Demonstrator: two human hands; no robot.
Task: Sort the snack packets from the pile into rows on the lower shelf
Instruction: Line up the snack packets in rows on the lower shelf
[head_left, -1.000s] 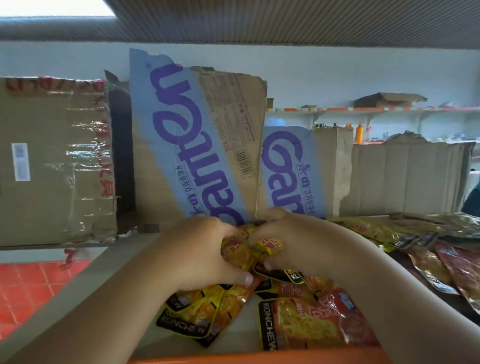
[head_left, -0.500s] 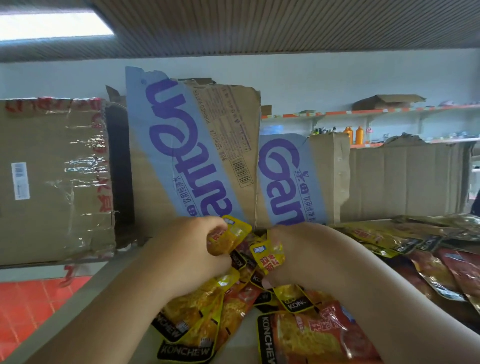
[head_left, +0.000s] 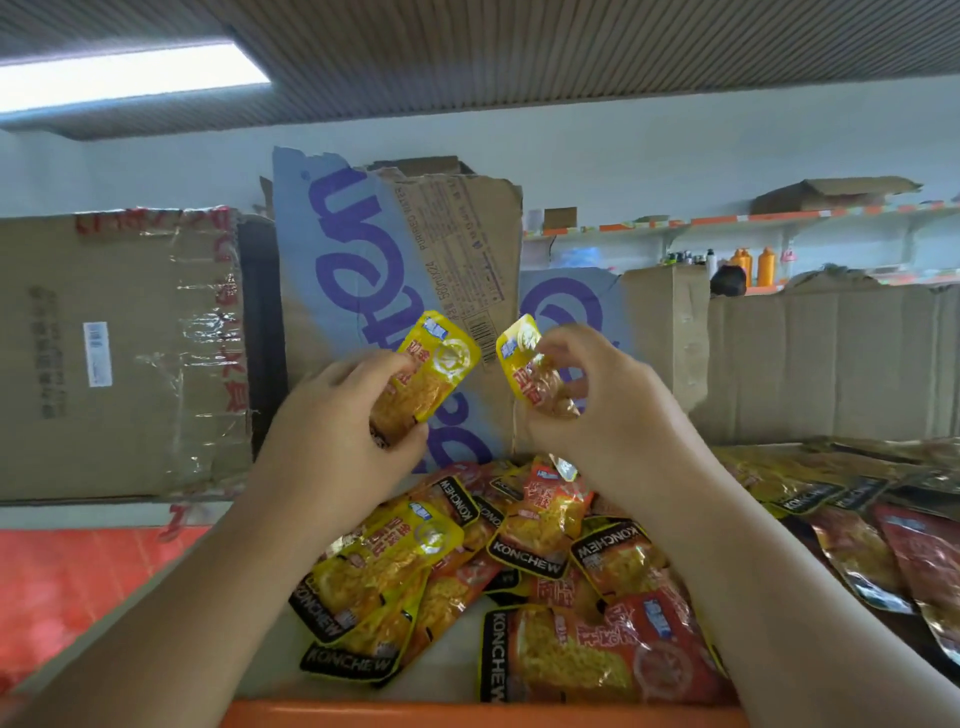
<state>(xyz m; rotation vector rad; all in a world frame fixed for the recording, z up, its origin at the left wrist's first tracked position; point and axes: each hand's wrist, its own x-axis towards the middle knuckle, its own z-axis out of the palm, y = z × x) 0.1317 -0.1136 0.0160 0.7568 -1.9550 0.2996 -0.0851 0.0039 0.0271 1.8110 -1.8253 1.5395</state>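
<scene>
Now that both hands have risen off the pile (head_left: 498, 571), the left hand (head_left: 332, 441) pinches one yellow packet (head_left: 426, 379); the right hand (head_left: 597, 410) grips another (head_left: 524, 369), ready for rows.

- Two hands: left hand (head_left: 332, 441), right hand (head_left: 608, 415).
- Two yellow packets held up, one in each: left packet (head_left: 431, 374), right packet (head_left: 524, 374).
- Two orange bottles (head_left: 753, 266) on the far shelf.
- One pile of packets (head_left: 519, 571), too overlapped to count.

Left hand (head_left: 337, 436), right hand (head_left: 608, 410) each grip yellow packet above pile (head_left: 498, 566).
</scene>
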